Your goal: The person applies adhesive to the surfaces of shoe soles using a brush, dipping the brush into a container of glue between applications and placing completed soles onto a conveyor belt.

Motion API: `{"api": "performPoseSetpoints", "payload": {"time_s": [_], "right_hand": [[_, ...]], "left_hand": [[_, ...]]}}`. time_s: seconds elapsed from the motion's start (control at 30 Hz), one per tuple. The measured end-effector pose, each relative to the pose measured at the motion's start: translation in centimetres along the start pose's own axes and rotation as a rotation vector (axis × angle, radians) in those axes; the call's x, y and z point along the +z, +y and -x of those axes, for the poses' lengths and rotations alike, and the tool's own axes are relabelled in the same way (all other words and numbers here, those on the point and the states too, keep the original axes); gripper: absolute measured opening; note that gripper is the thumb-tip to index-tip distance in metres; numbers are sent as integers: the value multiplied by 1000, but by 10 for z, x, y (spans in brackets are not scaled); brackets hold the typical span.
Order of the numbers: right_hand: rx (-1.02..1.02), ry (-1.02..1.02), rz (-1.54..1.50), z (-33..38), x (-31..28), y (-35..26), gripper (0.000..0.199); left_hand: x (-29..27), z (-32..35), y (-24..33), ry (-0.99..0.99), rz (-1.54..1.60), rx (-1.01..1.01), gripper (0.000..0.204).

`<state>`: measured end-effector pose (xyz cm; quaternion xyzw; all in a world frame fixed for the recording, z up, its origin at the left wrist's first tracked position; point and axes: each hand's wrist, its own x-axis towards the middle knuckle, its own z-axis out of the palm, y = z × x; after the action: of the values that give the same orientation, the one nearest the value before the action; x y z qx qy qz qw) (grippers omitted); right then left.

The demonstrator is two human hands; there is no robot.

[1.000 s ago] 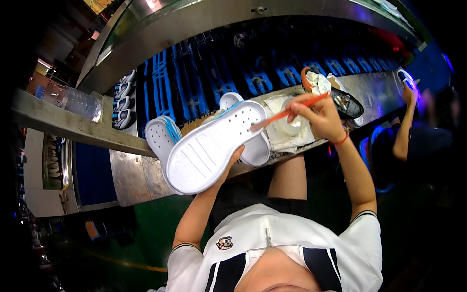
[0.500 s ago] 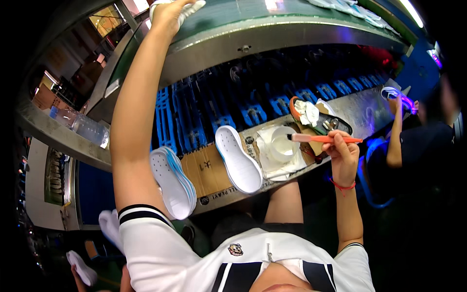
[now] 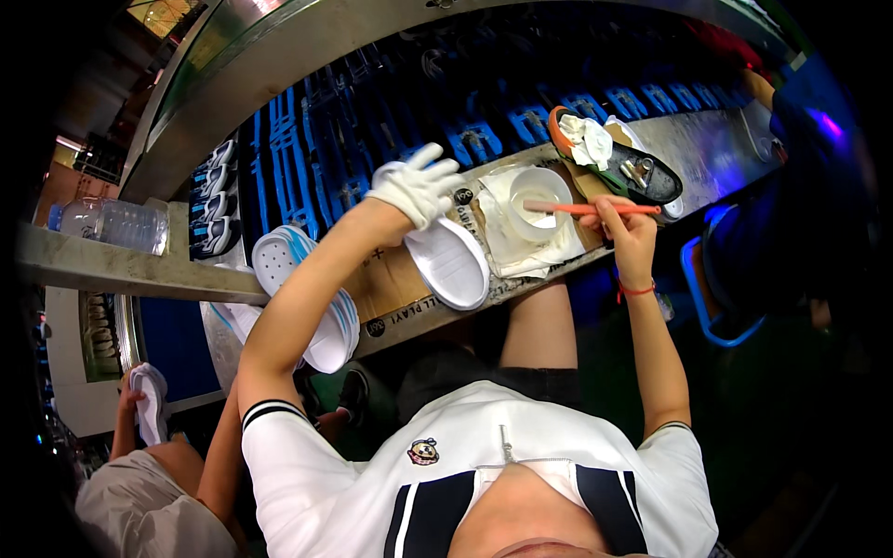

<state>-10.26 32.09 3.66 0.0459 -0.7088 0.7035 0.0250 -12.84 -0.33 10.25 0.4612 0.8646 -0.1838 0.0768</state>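
My left hand (image 3: 414, 191), in a white glove, hangs over the far end of a single white shoe sole (image 3: 451, 270). Its fingers are spread and hold nothing; whether it touches the sole I cannot tell. My right hand (image 3: 625, 237) is closed round the handle of an orange brush (image 3: 586, 210). The brush's tip reaches into a round translucent tub (image 3: 530, 228), which stands on white cloth or paper (image 3: 500, 249). Left of the single sole, more white soles with blue stripes (image 3: 327, 330) are stacked, partly covered by my left forearm.
Cardboard (image 3: 395, 293) covers part of the metal ledge. Behind it runs a rack with blue holders (image 3: 474, 141). A dark tray-like sole (image 3: 651, 177) with crumpled white paper (image 3: 588, 139) lies beyond the tub. A plastic bottle (image 3: 116, 226) stands left. Co-workers are on both sides, one holding a sole (image 3: 149, 400).
My left hand has come back from the belt at the upper left to the single sole. My right hand has lowered the brush, its tip now in the tub.
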Motion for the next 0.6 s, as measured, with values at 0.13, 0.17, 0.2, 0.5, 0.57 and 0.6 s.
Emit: {"api": "performPoseSetpoints", "payload": {"time_s": [0.13,0.17,0.2,0.5,0.57,0.6], "right_hand": [[-103,-19,323,-34,5,7,24],[-93,-31,391,-42,8,9,24],[-102,-33,452,-49,12,12,24],[-157,-135,751,-66,25,23,24],[-174,-145,728,-65,22,26,24],[-104,-145,707,-66,20,27,24]], "left_hand": [[-24,44,-4,91,435,-469,65],[-25,52,4,221,645,-598,60],[-24,61,14,359,829,-741,56],[69,66,125,926,2358,-803,75],[78,67,141,1072,2574,-641,74],[81,66,146,1182,2655,-353,70]]}}
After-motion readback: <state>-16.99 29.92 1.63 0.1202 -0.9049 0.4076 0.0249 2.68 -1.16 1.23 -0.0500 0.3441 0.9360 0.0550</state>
